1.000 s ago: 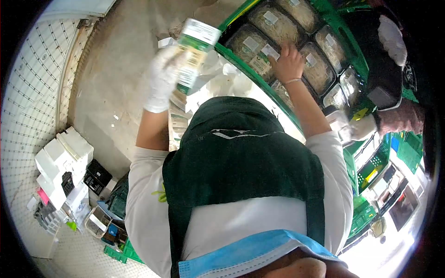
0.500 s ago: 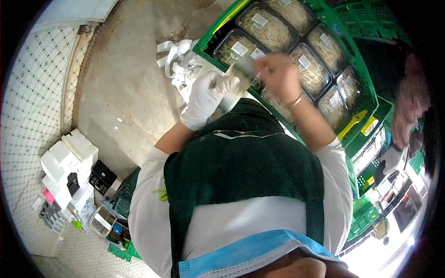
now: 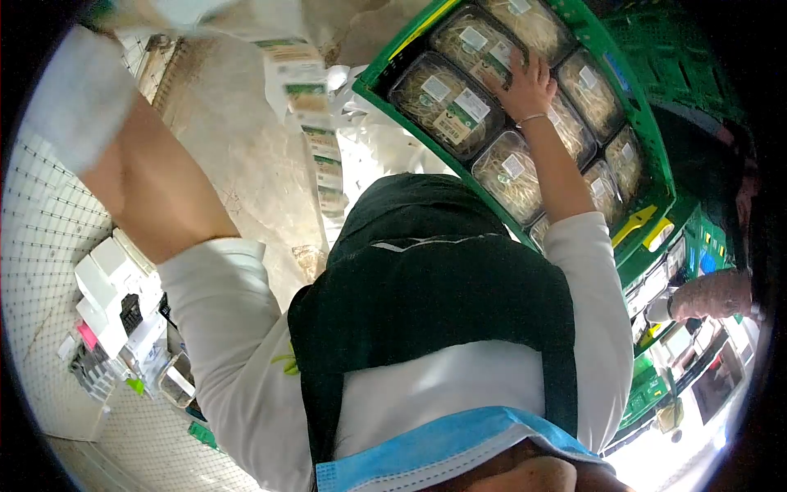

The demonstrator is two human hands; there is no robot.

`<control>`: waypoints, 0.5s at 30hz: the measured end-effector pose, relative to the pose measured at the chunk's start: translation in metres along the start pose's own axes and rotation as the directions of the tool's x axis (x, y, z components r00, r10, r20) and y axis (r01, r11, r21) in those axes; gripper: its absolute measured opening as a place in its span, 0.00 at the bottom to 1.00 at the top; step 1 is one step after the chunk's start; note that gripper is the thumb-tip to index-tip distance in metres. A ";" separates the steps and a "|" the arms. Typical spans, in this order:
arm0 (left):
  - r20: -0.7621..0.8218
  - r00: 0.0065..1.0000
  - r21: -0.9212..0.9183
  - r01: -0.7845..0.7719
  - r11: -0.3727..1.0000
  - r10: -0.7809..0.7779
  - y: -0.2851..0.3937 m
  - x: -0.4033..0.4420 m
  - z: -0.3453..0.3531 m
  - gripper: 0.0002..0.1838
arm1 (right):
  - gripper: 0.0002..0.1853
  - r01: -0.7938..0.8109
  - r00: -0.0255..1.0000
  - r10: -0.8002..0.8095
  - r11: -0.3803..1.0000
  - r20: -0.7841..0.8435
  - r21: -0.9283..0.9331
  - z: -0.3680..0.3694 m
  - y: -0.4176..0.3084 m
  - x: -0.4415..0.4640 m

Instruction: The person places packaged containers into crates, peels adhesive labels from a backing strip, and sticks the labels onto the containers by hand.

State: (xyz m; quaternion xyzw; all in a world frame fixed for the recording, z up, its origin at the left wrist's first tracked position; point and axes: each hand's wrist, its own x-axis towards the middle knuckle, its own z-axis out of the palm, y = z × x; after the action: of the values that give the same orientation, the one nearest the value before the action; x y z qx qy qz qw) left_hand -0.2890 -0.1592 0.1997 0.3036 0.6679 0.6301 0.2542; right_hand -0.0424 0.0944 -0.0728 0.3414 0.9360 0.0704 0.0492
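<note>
My right hand [image 3: 525, 90], bare with a bracelet at the wrist, lies with spread fingers on a clear-lidded tray of bean sprouts [image 3: 467, 43]. Its fingertips touch a printed label [image 3: 500, 59] on that lid. In front of it, another sprout tray [image 3: 443, 123] carries a white sticker and a green-and-beige label [image 3: 459, 115]. My left hand [image 3: 82, 98], in a white glove, is raised at the far left and smeared by motion; its fingers cannot be made out. A strip of printed labels [image 3: 307, 98] hangs between the hands, its upper end blurred.
The sprout trays sit in a green crate [image 3: 668, 176] with yellow handles. White backing strip [image 3: 369, 148] is heaped beside it. White boxes [image 3: 111, 287] stand at the left by a netted wall. At the right edge is another person's arm [image 3: 709, 295].
My left hand has swung from the middle to the upper left. My right hand has moved up onto a tray. The label strip now hangs stretched out, and labels show on two front trays.
</note>
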 end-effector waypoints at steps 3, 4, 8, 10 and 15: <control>0.114 0.985 0.147 0.116 0.982 -0.133 -0.006 -0.031 0.024 0.12 | 0.44 0.047 0.995 -0.047 0.999 0.092 0.007 -0.012 -0.019 -0.026; 0.128 0.975 0.193 0.158 0.968 -0.184 -0.027 -0.048 0.030 0.12 | 0.45 0.107 0.969 -0.098 0.994 0.226 -0.028 -0.017 -0.027 -0.039; 0.168 0.936 0.264 0.259 0.929 -0.309 -0.123 -0.107 0.064 0.16 | 0.45 0.328 0.943 -0.331 0.920 -0.025 0.214 -0.010 -0.034 -0.072; 0.155 0.938 0.152 0.289 0.945 -0.311 -0.145 -0.126 0.087 0.16 | 0.43 0.077 0.989 -0.125 0.887 0.075 0.454 -0.035 -0.033 -0.062; 0.351 0.864 0.043 0.369 0.928 -0.360 -0.152 -0.119 0.097 0.13 | 0.15 0.025 0.929 -0.365 0.245 0.068 0.969 -0.120 -0.044 -0.077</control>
State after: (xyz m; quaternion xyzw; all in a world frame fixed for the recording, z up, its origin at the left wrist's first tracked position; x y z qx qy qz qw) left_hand -0.1506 -0.1821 0.0359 0.2765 0.6486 0.5146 0.4880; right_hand -0.0285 -0.0002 0.0417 0.1870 0.8048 -0.5627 -0.0261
